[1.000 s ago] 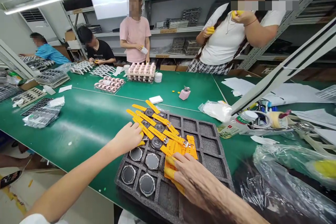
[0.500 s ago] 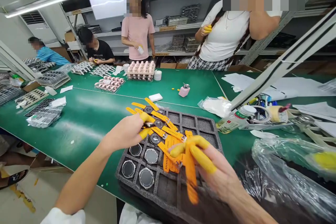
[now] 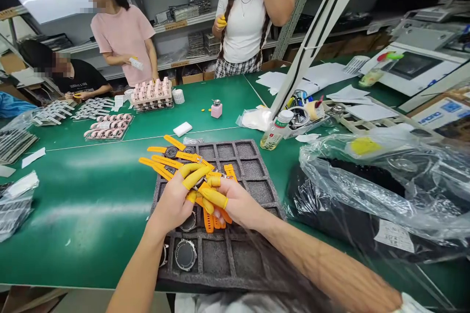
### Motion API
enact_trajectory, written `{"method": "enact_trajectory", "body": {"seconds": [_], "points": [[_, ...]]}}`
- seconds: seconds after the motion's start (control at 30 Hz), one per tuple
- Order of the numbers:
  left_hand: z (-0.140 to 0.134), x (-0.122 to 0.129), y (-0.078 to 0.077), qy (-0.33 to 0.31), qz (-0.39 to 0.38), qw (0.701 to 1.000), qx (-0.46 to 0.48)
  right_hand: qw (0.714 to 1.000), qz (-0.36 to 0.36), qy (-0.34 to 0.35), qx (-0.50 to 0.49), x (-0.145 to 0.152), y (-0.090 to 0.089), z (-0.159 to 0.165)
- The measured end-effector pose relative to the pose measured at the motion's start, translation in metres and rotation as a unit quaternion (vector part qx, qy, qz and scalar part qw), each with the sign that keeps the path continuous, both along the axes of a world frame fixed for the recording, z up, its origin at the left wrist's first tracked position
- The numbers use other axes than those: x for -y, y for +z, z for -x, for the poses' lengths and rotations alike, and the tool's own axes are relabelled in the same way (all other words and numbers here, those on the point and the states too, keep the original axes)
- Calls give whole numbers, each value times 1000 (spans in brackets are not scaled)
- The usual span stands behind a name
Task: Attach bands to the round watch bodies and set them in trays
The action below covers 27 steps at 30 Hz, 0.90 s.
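Observation:
My left hand [image 3: 175, 201], with yellow finger covers, is closed on a dark round watch case [image 3: 200, 184], mostly hidden by the fingers. My right hand [image 3: 237, 200] presses against it from the right, closed on an orange watch strap [image 3: 224, 216] whose lower part shows below the fingers. Both hands are over a dark foam tray [image 3: 216, 281] with square pockets. Watches with orange straps [image 3: 187, 156] lie across its far left side. Loose orange straps [image 3: 208, 219] rest under my hands. In the near left pockets sit round watch heads without straps [image 3: 185, 255].
A plastic-wrapped black bundle [image 3: 341, 205] lies to the right. Behind the tray stand a bottle [image 3: 276, 131], a pink pump dispenser [image 3: 216, 108] and a white block [image 3: 182, 129]. Pink watch trays [image 3: 152, 95] are farther left. Several co-workers are across the green table [image 3: 91, 176].
My right hand has brought the orange strap left to the watch case in my left hand, so both hands now meet. The view has turned to the right.

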<state>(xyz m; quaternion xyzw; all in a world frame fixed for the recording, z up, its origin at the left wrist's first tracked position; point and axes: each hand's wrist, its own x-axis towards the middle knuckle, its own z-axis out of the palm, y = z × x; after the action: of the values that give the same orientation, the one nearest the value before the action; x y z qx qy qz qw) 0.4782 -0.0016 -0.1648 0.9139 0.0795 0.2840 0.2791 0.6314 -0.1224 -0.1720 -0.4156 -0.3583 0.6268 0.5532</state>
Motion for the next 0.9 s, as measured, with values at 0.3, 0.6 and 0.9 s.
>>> {"method": "enact_trajectory", "body": {"seconds": [0.3, 0.6, 0.9], "points": [[-2, 3, -6, 19, -9, 1000, 8, 999, -6, -29, -21, -3, -3, 2], [-1, 5, -5, 16, -22, 1000, 10, 998, -26, -45, -35, -3, 1, 4], [0, 10, -3, -30, 60, 997, 45, 992, 3, -59, -108, -1, 0, 8]]}}
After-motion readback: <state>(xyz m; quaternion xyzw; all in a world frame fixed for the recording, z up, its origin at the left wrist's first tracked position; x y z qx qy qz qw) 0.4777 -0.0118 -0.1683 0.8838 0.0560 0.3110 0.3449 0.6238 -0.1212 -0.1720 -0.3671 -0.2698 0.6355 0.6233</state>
